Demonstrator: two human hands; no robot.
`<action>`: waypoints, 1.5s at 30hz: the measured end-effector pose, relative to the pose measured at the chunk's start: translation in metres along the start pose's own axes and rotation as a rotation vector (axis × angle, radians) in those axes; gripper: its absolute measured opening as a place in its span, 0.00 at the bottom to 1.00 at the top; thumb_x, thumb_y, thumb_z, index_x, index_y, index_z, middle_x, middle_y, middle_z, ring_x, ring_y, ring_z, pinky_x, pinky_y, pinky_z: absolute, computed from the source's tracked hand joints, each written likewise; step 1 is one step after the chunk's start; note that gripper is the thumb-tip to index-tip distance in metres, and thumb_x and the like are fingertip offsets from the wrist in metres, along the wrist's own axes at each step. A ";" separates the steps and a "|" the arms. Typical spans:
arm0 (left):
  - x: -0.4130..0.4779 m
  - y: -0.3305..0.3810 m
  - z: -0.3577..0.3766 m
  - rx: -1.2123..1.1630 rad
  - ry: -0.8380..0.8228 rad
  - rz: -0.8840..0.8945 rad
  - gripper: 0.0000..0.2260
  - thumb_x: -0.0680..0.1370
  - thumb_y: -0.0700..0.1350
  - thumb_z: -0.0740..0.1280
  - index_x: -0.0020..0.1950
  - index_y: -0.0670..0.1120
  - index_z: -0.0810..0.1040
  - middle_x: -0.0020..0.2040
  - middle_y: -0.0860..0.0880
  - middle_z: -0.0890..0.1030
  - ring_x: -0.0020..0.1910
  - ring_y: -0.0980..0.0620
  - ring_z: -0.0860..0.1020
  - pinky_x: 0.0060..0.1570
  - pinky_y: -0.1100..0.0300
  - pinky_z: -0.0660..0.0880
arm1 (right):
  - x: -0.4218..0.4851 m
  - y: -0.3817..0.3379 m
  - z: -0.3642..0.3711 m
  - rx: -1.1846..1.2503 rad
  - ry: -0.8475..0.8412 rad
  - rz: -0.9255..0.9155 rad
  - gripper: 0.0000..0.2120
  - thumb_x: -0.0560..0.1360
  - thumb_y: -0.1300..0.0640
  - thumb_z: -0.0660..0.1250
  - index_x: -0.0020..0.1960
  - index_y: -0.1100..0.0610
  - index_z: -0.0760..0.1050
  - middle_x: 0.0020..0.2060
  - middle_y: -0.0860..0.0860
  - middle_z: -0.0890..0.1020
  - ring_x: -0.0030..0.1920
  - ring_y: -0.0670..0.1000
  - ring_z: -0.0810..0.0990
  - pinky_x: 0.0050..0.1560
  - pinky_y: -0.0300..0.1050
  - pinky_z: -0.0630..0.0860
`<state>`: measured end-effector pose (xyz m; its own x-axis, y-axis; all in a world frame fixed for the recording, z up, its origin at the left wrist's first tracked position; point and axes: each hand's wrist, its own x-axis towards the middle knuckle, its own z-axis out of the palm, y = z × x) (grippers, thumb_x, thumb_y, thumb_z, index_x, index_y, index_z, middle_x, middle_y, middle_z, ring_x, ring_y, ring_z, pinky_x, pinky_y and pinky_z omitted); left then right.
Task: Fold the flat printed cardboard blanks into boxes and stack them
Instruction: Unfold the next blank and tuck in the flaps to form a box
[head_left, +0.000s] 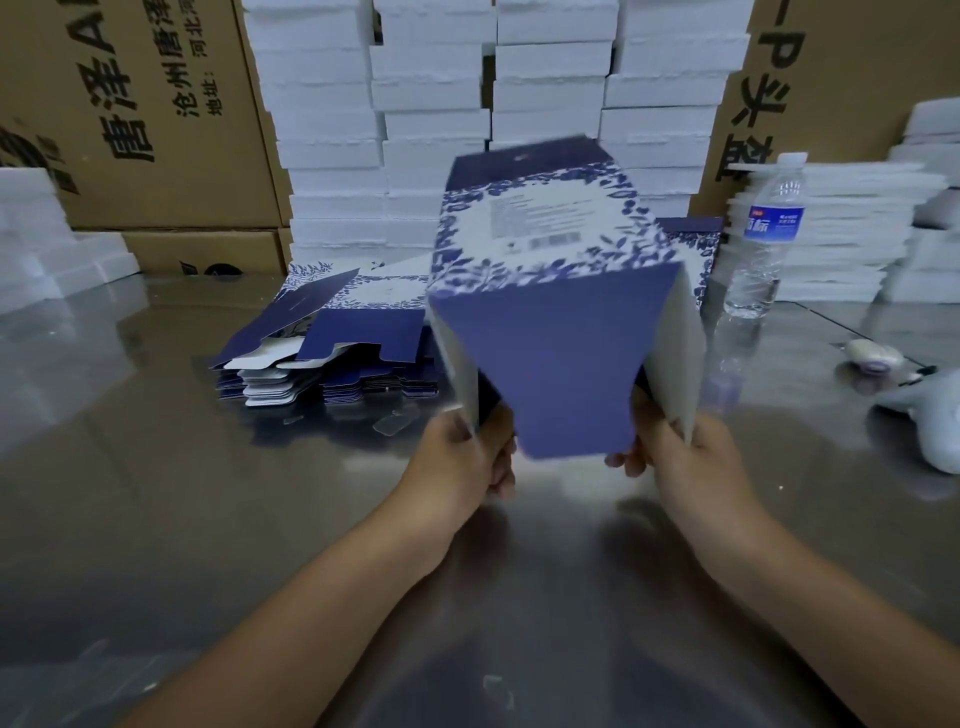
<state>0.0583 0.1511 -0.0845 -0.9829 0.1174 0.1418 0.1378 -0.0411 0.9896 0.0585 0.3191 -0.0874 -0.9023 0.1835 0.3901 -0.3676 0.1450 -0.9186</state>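
**Closing the box's near end**

The half-formed printed box (550, 291) is held above the worktop (208, 519). The left grip (457, 457) pinches its left side flap and the right grip (685, 457) pinches the right. Fold both side flaps in squarely before the dark centre flap. The flat blanks (332, 343) lie behind.

Single head-worn wide-angle view, facing forward and down across the shiny table (156, 519), left hand (457, 457) and right hand (685, 462) near the lens at mid-frame, gripping the box (561, 364), white stacks (431, 104) farther back
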 end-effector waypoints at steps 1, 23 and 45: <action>0.001 0.004 0.001 -0.028 0.012 -0.013 0.18 0.81 0.39 0.57 0.31 0.45 0.62 0.21 0.54 0.64 0.19 0.57 0.65 0.31 0.61 0.67 | 0.000 0.001 0.000 0.049 -0.006 0.031 0.27 0.79 0.62 0.58 0.22 0.54 0.69 0.18 0.49 0.73 0.22 0.43 0.72 0.28 0.31 0.69; -0.006 -0.001 0.001 -0.159 -0.403 0.121 0.13 0.70 0.49 0.63 0.24 0.55 0.76 0.24 0.57 0.72 0.25 0.60 0.71 0.34 0.67 0.72 | -0.013 -0.012 0.004 0.206 -0.450 0.194 0.17 0.74 0.55 0.61 0.37 0.70 0.71 0.34 0.71 0.74 0.35 0.64 0.74 0.36 0.42 0.70; -0.002 -0.003 0.013 -0.327 -0.204 -0.152 0.21 0.78 0.44 0.62 0.24 0.48 0.75 0.19 0.51 0.63 0.20 0.55 0.67 0.28 0.64 0.71 | -0.010 -0.015 0.007 0.340 -0.349 0.431 0.22 0.68 0.44 0.62 0.20 0.52 0.62 0.16 0.51 0.62 0.21 0.49 0.67 0.34 0.42 0.65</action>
<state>0.0610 0.1644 -0.0877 -0.9402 0.3395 0.0286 -0.0857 -0.3169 0.9446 0.0717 0.3087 -0.0776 -0.9839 -0.1783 -0.0088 0.0446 -0.1976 -0.9793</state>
